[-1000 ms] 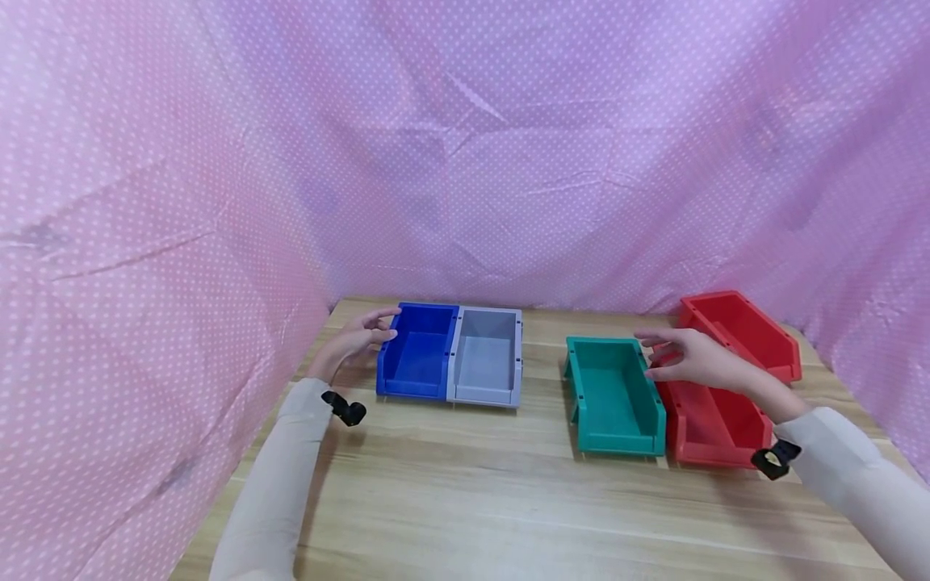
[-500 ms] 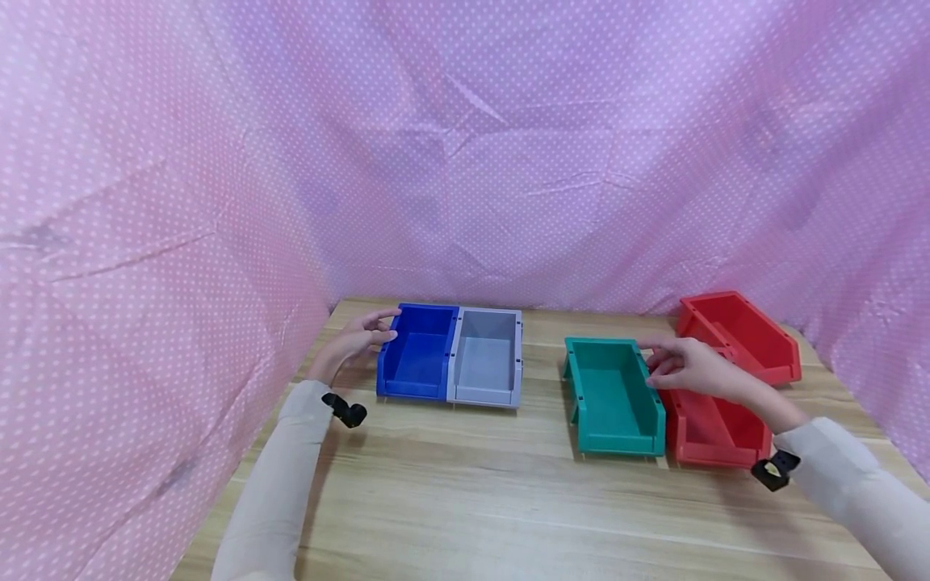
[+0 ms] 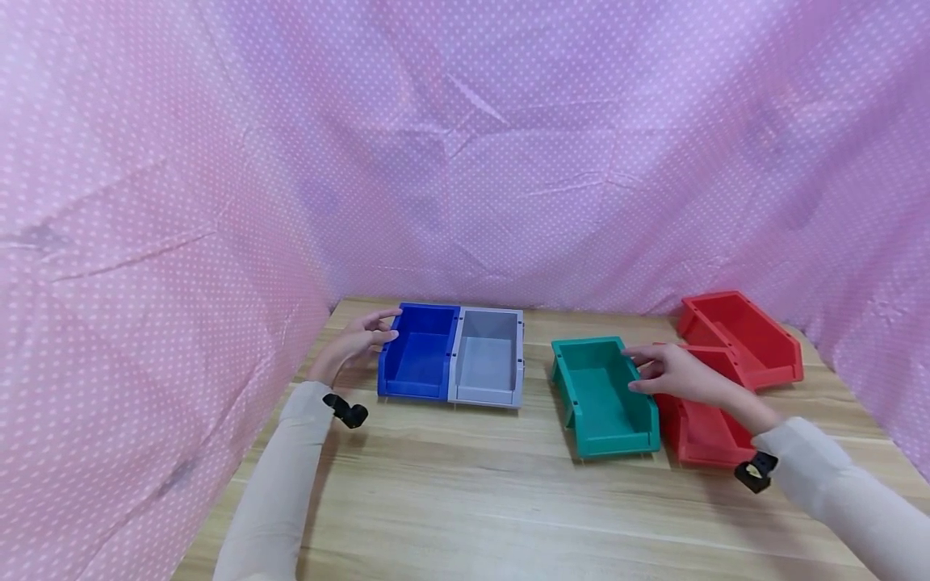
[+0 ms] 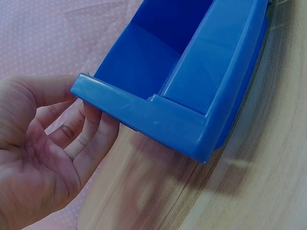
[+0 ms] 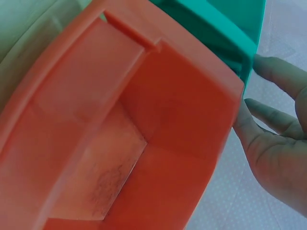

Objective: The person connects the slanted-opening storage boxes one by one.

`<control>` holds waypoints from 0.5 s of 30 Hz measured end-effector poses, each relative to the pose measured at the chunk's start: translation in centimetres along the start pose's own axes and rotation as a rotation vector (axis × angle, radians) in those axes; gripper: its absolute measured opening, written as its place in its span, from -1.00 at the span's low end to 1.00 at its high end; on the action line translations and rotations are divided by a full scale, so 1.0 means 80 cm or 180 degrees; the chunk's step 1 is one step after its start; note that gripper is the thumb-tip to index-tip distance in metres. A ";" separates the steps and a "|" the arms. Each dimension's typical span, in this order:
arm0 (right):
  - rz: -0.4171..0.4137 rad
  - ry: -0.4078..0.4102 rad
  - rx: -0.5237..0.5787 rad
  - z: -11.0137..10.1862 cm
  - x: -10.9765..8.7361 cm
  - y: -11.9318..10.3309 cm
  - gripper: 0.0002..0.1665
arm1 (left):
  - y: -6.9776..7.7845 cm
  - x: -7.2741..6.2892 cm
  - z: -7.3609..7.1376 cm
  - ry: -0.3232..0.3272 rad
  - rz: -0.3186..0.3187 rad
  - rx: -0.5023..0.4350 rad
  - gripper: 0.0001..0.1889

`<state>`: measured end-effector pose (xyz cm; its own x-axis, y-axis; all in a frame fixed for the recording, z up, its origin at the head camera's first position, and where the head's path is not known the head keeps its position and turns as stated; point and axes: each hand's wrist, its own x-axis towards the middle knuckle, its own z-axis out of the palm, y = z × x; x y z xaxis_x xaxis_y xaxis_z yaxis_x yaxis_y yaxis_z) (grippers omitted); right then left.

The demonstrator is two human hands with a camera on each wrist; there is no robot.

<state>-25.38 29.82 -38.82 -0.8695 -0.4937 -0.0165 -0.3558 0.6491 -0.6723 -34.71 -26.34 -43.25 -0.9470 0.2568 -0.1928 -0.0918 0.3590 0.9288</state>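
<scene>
In the head view, my left hand [image 3: 350, 343] holds the left rim of a blue storage bin [image 3: 419, 355]. The left wrist view puts the thumb at the rim of the blue bin [image 4: 144, 108], with the other fingers curled beneath it. A grey bin [image 3: 485, 363] stands flush against the blue one's right side. My right hand [image 3: 676, 373] grips the right rim of a green bin [image 3: 606, 403] near its back corner. Seen from the right wrist, fingertips meet the edge of the green bin [image 5: 242, 28] just past a red bin [image 5: 177, 96].
Right of the green bin stands a red bin [image 3: 701, 428], partly under my right forearm. Another red bin [image 3: 748, 335] sits angled behind it. All rest on a wooden table [image 3: 465, 500], enclosed by a pink dotted curtain [image 3: 465, 202].
My right hand has come down onto the green bin's rim and shifted left. The green bin has slid left and turned slightly, opening a gap at the red bin. My left hand stays put.
</scene>
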 end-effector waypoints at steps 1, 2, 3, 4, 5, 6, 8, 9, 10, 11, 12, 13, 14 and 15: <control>0.0022 0.0004 -0.0010 0.001 0.001 -0.001 -0.16 | 0.001 0.001 -0.001 -0.0006 0.0005 0.0000 -0.36; 0.0039 0.0018 -0.0020 0.001 0.003 -0.002 -0.17 | 0.001 0.002 -0.001 -0.0022 0.0011 0.0006 -0.36; 0.0054 0.0022 -0.0014 0.002 0.004 -0.003 -0.18 | 0.001 0.003 -0.002 -0.0032 0.0012 -0.0012 -0.36; 0.0067 0.0025 -0.0003 0.002 0.006 -0.003 -0.18 | 0.001 0.004 -0.002 -0.0041 0.0013 -0.0016 -0.36; 0.0060 0.0024 0.0001 0.002 0.007 -0.003 -0.19 | 0.001 0.005 -0.003 -0.0049 0.0017 -0.0023 -0.36; 0.0076 0.0030 0.0022 0.003 0.008 -0.003 -0.19 | 0.001 0.006 -0.003 -0.0058 0.0024 -0.0016 -0.36; 0.0089 0.0049 0.0044 0.003 0.010 -0.002 -0.20 | 0.001 0.008 -0.004 -0.0073 0.0021 -0.0021 -0.36; 0.0100 0.0052 0.0061 0.004 0.010 -0.003 -0.20 | 0.001 0.009 -0.005 -0.0067 0.0012 -0.0035 -0.36; 0.0117 0.0064 0.0074 0.004 0.011 -0.003 -0.20 | 0.001 0.009 -0.006 -0.0072 0.0014 -0.0021 -0.36; 0.0134 0.0076 0.0089 0.005 0.012 -0.004 -0.21 | 0.000 0.010 -0.007 -0.0065 0.0000 -0.0034 -0.36; 0.0170 0.0095 0.0126 0.005 0.013 -0.004 -0.21 | 0.000 0.010 -0.007 -0.0066 -0.0015 -0.0048 -0.36; 0.0193 0.0116 0.0142 0.006 0.014 -0.005 -0.21 | 0.000 0.011 -0.008 -0.0058 -0.0033 -0.0060 -0.36; 0.0235 0.0133 0.0165 0.007 0.015 -0.006 -0.21 | 0.000 0.011 -0.009 -0.0057 -0.0043 -0.0063 -0.36; 0.0272 0.0151 0.0181 0.007 0.016 -0.007 -0.21 | 0.001 0.011 -0.009 -0.0056 -0.0052 -0.0070 -0.36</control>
<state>-26.13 28.50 -38.92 -0.9115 -0.4093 -0.0414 -0.2609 0.6530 -0.7110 -35.82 -26.75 -43.12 -0.9399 0.2667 -0.2133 -0.1141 0.3435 0.9322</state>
